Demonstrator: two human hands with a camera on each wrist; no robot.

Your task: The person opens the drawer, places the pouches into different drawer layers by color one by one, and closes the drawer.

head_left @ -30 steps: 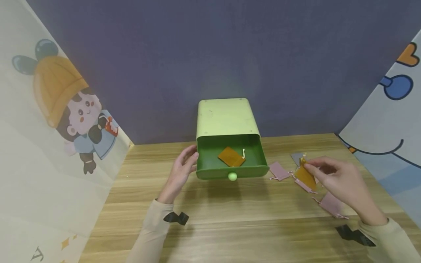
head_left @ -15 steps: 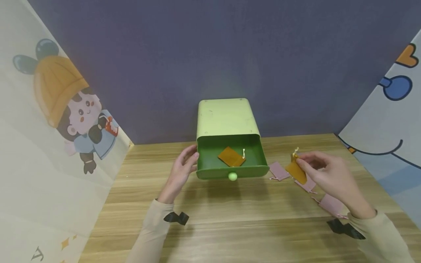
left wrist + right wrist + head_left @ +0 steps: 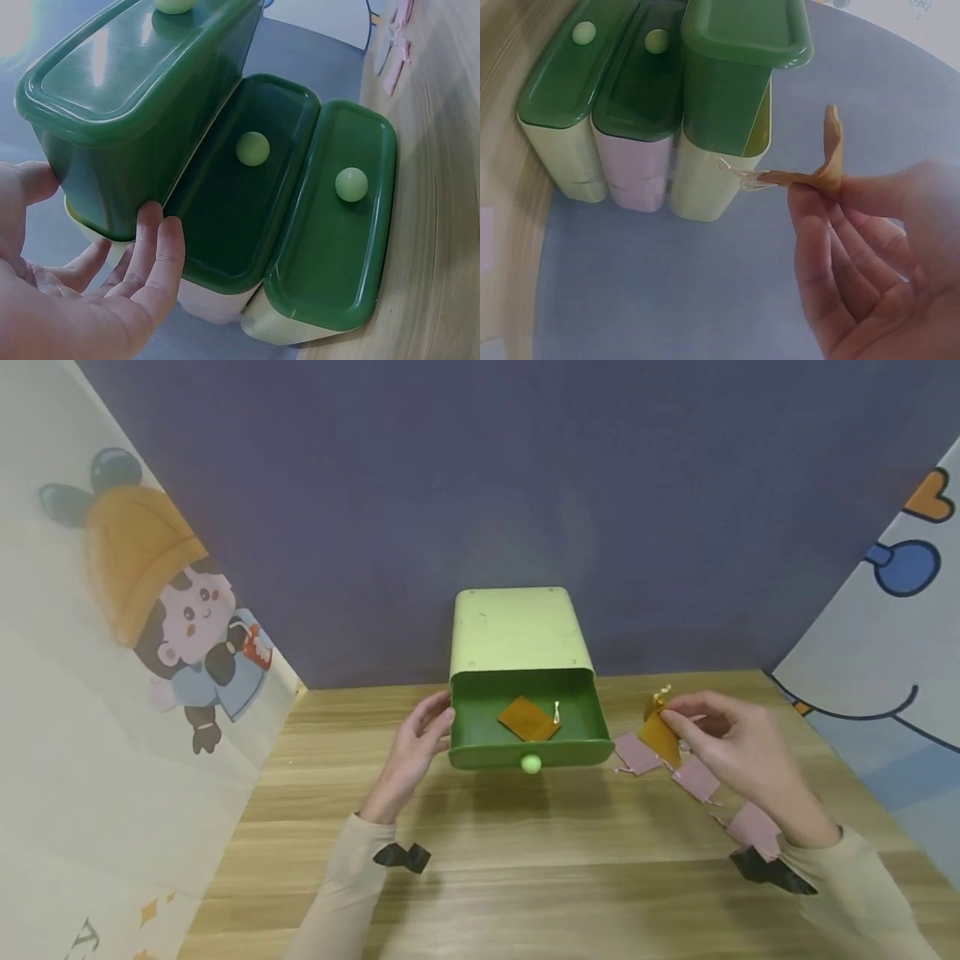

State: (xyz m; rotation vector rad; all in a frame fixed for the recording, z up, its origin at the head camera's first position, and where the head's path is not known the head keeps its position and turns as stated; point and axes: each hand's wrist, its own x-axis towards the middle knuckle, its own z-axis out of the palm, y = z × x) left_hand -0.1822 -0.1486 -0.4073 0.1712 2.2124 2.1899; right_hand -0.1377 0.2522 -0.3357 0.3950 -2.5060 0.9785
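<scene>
My right hand (image 3: 731, 747) pinches a mustard-yellow drawstring pouch (image 3: 659, 737) between thumb and fingertips, right of the drawer unit. In the right wrist view the pouch (image 3: 821, 180) is folded, its pale cord dangling to the left. The top green drawer (image 3: 495, 755) is pulled out. Inside it lies another mustard pouch (image 3: 525, 718) with a pale cord. My left hand (image 3: 411, 747) rests its fingertips at the left side of the drawer and casing, fingers loosely bent, as the left wrist view shows with the drawer's side wall (image 3: 142, 172).
Pink drawstring pouches lie on the wooden table (image 3: 525, 893), one (image 3: 637, 753) by the drawer's right corner, others (image 3: 754, 829) nearer my right wrist. Two lower drawers (image 3: 330, 217) with round knobs are closed. A blue-grey wall (image 3: 375, 527) stands behind the unit.
My right hand has moved left with the mustard pouch, away from the pink pouches and closer to the drawer. The left hand and the drawer have stayed in place.
</scene>
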